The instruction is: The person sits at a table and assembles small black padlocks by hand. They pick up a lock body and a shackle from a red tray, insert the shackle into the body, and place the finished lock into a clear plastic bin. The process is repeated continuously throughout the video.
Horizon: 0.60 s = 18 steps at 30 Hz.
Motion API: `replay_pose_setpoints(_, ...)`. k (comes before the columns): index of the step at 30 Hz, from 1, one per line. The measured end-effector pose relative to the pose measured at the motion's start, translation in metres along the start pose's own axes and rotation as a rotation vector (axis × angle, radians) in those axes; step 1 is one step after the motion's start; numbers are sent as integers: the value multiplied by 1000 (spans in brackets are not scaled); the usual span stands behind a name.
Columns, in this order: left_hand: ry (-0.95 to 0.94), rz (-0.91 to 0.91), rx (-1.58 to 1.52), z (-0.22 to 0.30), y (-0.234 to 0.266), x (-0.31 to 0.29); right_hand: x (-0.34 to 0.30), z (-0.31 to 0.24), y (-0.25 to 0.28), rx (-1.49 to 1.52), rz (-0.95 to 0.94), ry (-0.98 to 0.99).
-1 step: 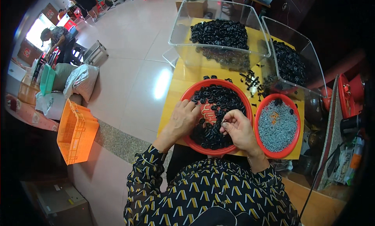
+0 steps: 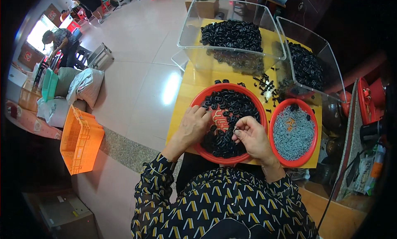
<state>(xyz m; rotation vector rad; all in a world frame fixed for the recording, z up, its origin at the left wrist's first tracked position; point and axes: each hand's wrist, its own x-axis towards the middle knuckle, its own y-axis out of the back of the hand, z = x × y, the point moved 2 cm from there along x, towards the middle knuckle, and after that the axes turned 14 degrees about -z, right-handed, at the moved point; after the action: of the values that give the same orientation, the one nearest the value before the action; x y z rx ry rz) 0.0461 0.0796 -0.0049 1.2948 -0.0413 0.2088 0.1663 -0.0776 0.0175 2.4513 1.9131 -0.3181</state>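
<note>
A round red tray [image 2: 262, 104] holds many small black oval plastic pieces with holes [image 2: 235, 100], and part of its patterned bottom shows. Over its left side, my left hand [image 2: 192, 125] has its fingers curled down, the tips hidden among the pieces. My right hand [image 2: 253, 137] is above the tray's right side, thumb and forefinger pinched together on something too small to make out. Beside it stands a smaller red tray [image 2: 315, 135] full of silvery screws [image 2: 293, 135], with a few yellowish ones and a black clump among them.
Two clear plastic bins [image 2: 231, 47] [image 2: 343, 92] with heaps of black pieces stand at the back of the yellow table [image 2: 178, 119]. Loose black parts [image 2: 266, 86] lie between them and the trays. An orange crate [image 2: 82, 144] and sacks [image 2: 87, 86] sit left; a person [image 2: 62, 42] bends farther off.
</note>
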Motion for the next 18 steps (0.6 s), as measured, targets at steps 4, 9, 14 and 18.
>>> replay_pose_setpoints(4,22,119,-105,2,5,-1,-1,2,0,50,-48,-57)
replay_pose_setpoints(9,111,342,-386,13,14,-5,-2,4,-8,69,-16,-26)
replay_pose_setpoints(14,276,251,-1248,31,-1,-20,-3,6,-17,119,-50,-27)
replay_pose_setpoints(18,207,281,-1741,41,-13,-28,-2,3,-23,143,-45,-18)
